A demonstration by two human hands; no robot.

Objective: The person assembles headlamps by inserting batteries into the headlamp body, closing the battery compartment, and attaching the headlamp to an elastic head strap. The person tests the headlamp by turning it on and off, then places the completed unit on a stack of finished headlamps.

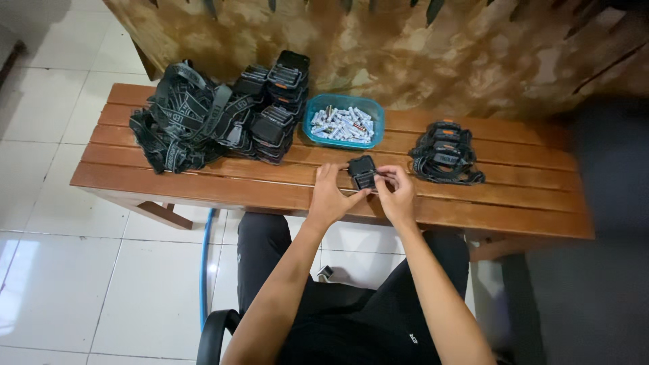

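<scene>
Headlamp unit [362, 172], small and black, sits at frame centre on the wooden bench [203, 186]. Left hand [331, 196] grips its left side, fingers curled round it. Right hand [397, 192] pinches at its right edge. Blue tray of batteries [343, 124] just above. Big heap of strapped headlamps [216, 115] upper left; smaller pile [446, 154] right.

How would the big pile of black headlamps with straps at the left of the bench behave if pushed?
The pile of headlamps would probably slump and drag rather than slide as one, since the straps look floppy and tangled. The stacked lamp bodies might topple.
</scene>
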